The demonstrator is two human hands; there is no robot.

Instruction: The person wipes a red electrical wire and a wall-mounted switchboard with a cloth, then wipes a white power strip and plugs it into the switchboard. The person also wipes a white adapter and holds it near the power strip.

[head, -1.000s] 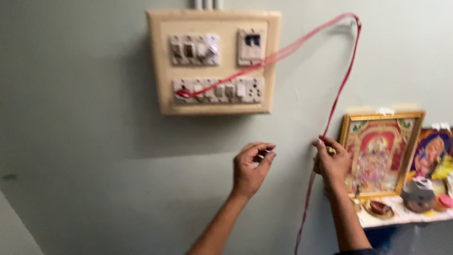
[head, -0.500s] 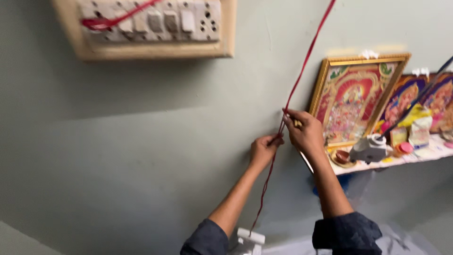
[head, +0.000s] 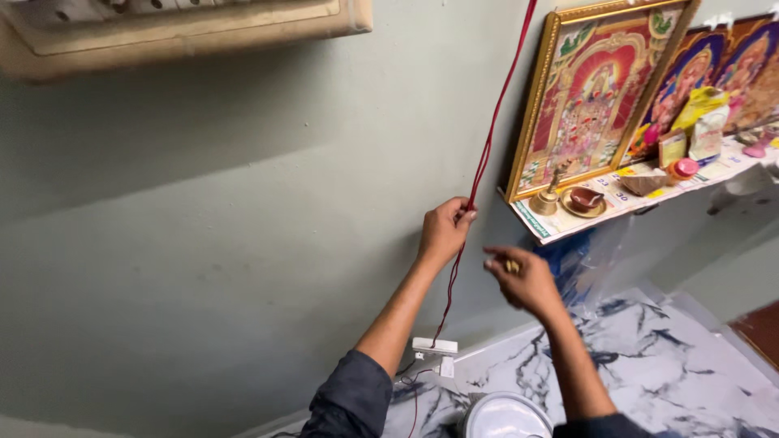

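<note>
The left hand (head: 444,233) pinches the red wire (head: 484,154) against the green wall (head: 243,243), its grip pressed together on the strand hanging toward the white adapter (head: 434,347). The right hand (head: 523,280) hovers just beside, fingers curled around a small brass-coloured piece near the shelf (head: 568,223) edge.

I have one view only, from the head-worn camera. It looks forward and down along both forearms at a grey-green wall (head: 203,243), close enough that the wall fills most of the frame. The horizon is tilted: the shelf (head: 568,221) at right slopes upward. The switchboard (head: 187,32) is cut by the top edge, the marbled counter (head: 649,357) by the bottom.
</note>
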